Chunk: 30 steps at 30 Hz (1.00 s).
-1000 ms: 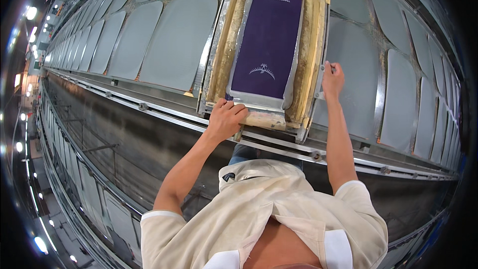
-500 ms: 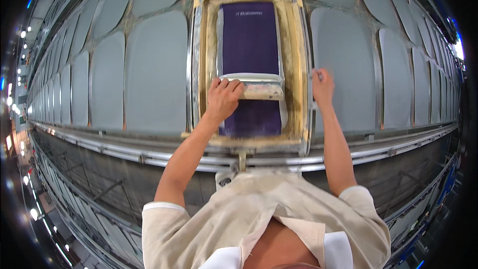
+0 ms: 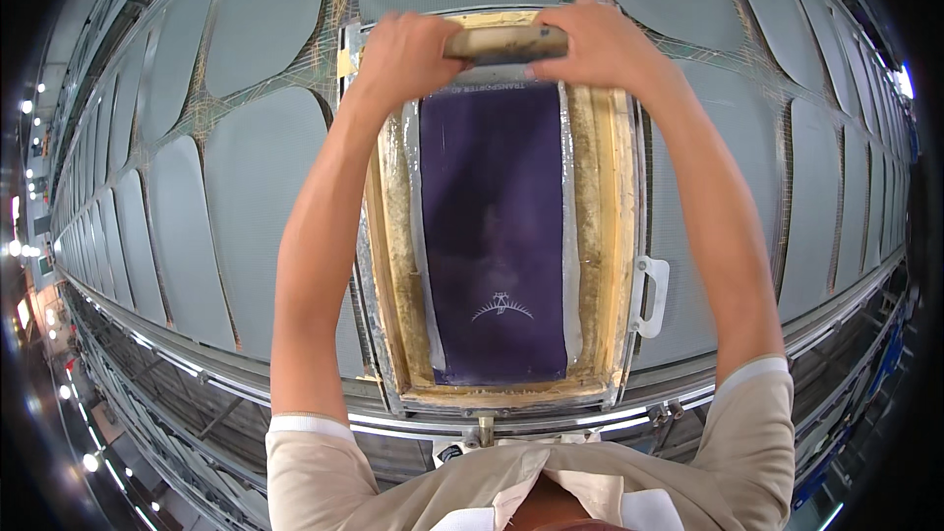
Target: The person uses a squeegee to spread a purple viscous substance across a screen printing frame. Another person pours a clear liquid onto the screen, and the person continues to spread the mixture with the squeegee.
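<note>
Both my arms reach to the far end of a screen-printing frame [image 3: 615, 334] with a purple mesh panel [image 3: 492, 216]. A wide squeegee [image 3: 511, 42] with a light, stained handle lies crosswise there. Its left end is in the closed grip of my left hand [image 3: 405, 54], and its right end in that of my right hand [image 3: 600, 44]. The blade side is mostly hidden by the handle and my fingers. On the near part of the purple panel shows a pale winged emblem [image 3: 501, 308]; pale lettering runs just below the squeegee.
A white side handle [image 3: 650, 297] sticks out from the frame's right edge. Rows of grey rounded panels [image 3: 261, 197] cover the long table on both sides. Metal rails [image 3: 610, 421] run along the table's near edge, close to my body.
The squeegee has moved from mid-screen to the far end. My right hand has left the frame's right side and taken hold of the squeegee beside my left. My body leans further forward.
</note>
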Tool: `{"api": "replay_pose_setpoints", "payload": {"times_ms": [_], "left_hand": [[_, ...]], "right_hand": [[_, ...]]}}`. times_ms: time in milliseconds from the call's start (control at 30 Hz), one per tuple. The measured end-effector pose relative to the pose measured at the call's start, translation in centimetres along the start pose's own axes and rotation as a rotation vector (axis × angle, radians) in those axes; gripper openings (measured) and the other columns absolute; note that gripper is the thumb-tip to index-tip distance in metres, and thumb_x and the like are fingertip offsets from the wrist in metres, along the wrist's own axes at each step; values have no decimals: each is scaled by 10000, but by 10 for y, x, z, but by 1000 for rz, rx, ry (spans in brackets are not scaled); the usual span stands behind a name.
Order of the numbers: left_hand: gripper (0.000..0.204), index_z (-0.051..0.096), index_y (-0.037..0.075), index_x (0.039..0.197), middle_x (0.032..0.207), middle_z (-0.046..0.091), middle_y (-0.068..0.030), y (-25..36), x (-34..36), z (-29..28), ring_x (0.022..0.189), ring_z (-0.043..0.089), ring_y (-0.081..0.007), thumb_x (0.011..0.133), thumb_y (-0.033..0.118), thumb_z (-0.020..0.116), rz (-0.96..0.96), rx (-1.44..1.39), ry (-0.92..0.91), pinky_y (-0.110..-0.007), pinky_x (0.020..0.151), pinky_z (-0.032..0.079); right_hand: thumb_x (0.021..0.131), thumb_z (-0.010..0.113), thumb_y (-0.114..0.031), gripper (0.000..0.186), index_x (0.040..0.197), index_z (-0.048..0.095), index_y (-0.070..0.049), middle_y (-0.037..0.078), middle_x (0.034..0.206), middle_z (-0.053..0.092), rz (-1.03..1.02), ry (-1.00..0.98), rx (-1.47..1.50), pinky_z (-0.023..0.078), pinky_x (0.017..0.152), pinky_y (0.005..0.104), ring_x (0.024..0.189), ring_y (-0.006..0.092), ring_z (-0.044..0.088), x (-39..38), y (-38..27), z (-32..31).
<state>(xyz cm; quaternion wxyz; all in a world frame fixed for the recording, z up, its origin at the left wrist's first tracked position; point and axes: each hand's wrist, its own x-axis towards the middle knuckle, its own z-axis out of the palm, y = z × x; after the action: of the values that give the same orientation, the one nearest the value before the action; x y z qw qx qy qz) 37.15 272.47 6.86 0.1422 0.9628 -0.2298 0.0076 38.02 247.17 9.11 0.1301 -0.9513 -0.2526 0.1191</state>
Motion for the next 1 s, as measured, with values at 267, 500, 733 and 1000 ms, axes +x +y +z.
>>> {"api": "replay_pose_setpoints", "payload": {"times_ms": [267, 500, 733, 1000], "left_hand": [[340, 776, 146, 981, 808, 728, -120, -11, 14, 5, 794, 686, -361, 718, 350, 846, -106, -54, -138, -474, 723, 531], [175, 763, 170, 833, 782, 733, -96, 57, -120, 19, 794, 712, -333, 705, 270, 828, -75, -77, -81, -449, 721, 557], [239, 758, 145, 857, 833, 725, -45, 172, -327, 32, 783, 688, -248, 633, 97, 825, -7, -128, -48, -404, 777, 488], [231, 744, 125, 901, 865, 723, -32, 156, -301, 21, 814, 680, -244, 684, 154, 818, 22, -100, -80, -417, 838, 440]], "right_hand": [[759, 871, -337, 449, 1044, 748, -14, 186, 853, 733, 63, -74, 59, 553, 782, 444, 834, 372, 707, 41, 8, 26], [745, 868, -309, 329, 908, 746, -51, 179, 768, 701, -31, -66, 65, 545, 724, 436, 772, 386, 688, -89, -54, 68], [733, 866, -286, 238, 864, 745, -128, 82, 800, 686, -44, -126, -12, 463, 898, 413, 890, 274, 648, -291, -156, 117], [764, 845, -304, 260, 915, 750, -115, 96, 819, 692, -69, -69, 23, 473, 895, 419, 897, 290, 653, -271, -142, 109]]}}
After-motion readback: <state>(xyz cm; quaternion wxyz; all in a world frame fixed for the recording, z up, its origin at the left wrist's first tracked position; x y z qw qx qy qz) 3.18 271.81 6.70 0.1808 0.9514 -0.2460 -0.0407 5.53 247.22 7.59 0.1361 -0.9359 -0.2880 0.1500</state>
